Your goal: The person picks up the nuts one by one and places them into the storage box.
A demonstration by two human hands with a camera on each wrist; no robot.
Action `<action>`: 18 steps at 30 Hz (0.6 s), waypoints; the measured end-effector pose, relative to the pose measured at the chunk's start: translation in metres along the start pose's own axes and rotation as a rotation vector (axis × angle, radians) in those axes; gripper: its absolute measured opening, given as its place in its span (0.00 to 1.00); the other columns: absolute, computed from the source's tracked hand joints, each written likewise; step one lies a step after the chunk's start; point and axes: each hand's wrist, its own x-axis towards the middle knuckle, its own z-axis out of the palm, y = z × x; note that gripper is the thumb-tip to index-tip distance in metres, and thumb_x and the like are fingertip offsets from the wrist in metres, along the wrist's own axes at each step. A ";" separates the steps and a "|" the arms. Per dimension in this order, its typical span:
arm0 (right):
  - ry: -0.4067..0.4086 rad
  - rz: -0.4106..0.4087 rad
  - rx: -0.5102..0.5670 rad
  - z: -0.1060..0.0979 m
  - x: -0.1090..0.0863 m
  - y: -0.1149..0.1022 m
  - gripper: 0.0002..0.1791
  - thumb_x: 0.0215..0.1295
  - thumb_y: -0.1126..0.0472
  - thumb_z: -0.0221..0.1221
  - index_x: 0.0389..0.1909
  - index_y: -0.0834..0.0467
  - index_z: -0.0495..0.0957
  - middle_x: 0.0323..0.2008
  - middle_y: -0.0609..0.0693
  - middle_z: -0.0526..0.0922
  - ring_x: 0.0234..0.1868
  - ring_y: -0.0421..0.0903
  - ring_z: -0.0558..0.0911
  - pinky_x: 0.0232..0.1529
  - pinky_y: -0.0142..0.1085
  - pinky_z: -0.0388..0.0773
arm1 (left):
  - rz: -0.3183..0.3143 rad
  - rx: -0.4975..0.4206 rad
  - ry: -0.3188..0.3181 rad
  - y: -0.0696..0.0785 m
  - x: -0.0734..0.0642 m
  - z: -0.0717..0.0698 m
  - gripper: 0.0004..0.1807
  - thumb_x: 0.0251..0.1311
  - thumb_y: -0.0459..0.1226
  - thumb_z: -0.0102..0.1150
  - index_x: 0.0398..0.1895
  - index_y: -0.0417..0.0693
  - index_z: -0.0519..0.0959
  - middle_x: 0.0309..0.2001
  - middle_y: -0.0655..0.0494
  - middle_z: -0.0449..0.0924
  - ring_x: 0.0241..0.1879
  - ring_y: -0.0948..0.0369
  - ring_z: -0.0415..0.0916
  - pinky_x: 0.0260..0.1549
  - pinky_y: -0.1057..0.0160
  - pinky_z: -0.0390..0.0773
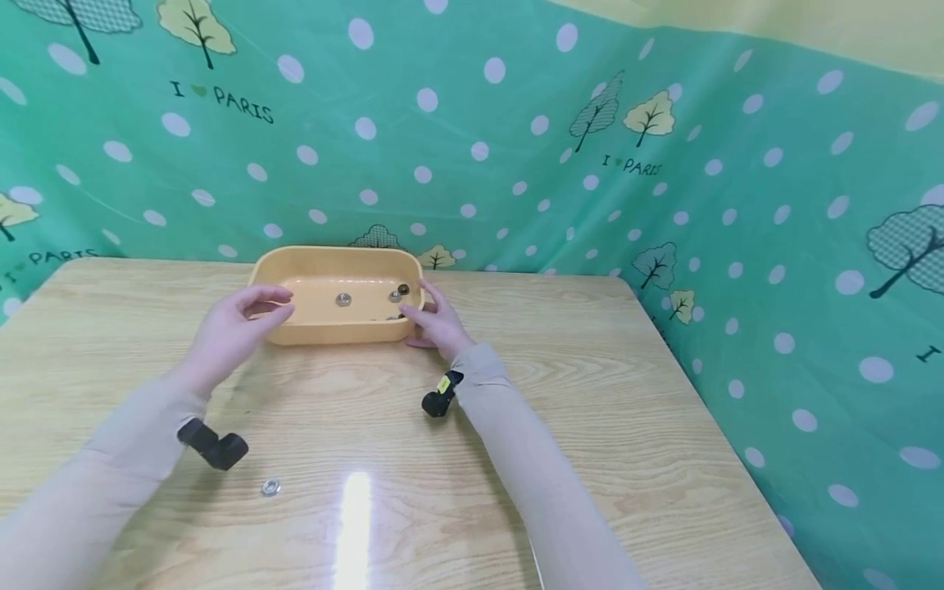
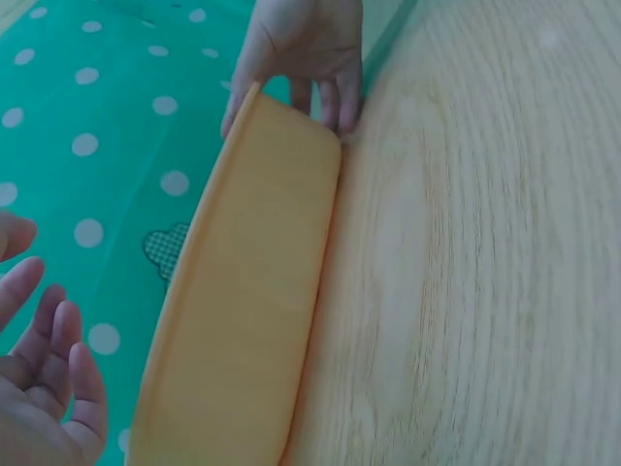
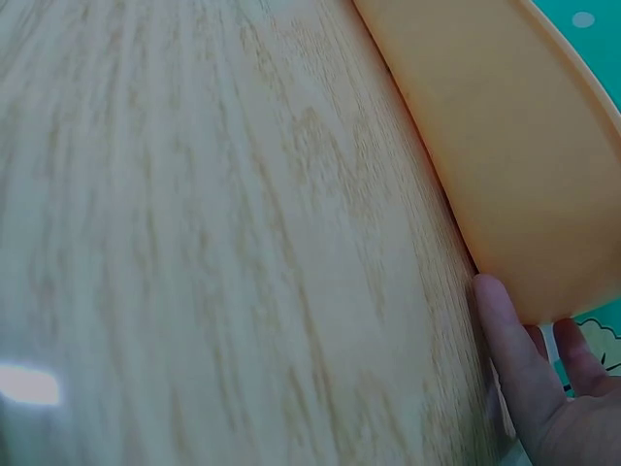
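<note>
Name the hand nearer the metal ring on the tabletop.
Left. The left hand is beyond the metal ring, by the left end of the tray; the right hand is farther off, at the tray's right end.

Right hand (image 3: 548,408) gripping end of orange container (image 3: 514,165); wood-grain table (image 3: 243,243) alongside.
</note>
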 end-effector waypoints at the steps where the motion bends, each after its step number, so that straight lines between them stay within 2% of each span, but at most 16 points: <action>1: 0.002 0.000 -0.001 0.000 0.000 0.000 0.39 0.62 0.57 0.63 0.70 0.37 0.56 0.60 0.59 0.69 0.54 0.55 0.77 0.40 0.43 0.87 | 0.003 -0.011 0.001 0.000 -0.003 -0.001 0.22 0.65 0.48 0.55 0.55 0.42 0.72 0.38 0.80 0.71 0.39 0.79 0.68 0.34 0.83 0.72; 9: 0.003 0.001 0.010 0.000 0.001 0.001 0.38 0.62 0.58 0.63 0.70 0.36 0.57 0.60 0.57 0.69 0.53 0.54 0.78 0.40 0.44 0.87 | 0.028 0.021 -0.084 -0.007 -0.034 -0.006 0.22 0.66 0.44 0.55 0.55 0.37 0.72 0.38 0.87 0.72 0.38 0.84 0.70 0.36 0.85 0.72; 15: -0.005 0.000 0.008 0.001 0.003 0.002 0.39 0.61 0.57 0.64 0.70 0.36 0.57 0.61 0.58 0.68 0.54 0.55 0.78 0.39 0.43 0.87 | -0.014 -0.017 -0.151 -0.016 -0.058 -0.010 0.19 0.67 0.41 0.54 0.54 0.37 0.72 0.40 0.87 0.73 0.41 0.85 0.70 0.37 0.85 0.72; 18: 0.005 0.002 0.005 0.000 0.003 0.002 0.39 0.61 0.57 0.63 0.70 0.35 0.57 0.62 0.58 0.67 0.54 0.55 0.78 0.39 0.43 0.87 | -0.032 0.005 -0.188 -0.018 -0.064 -0.012 0.20 0.67 0.43 0.54 0.55 0.38 0.72 0.42 0.85 0.74 0.41 0.85 0.70 0.37 0.84 0.74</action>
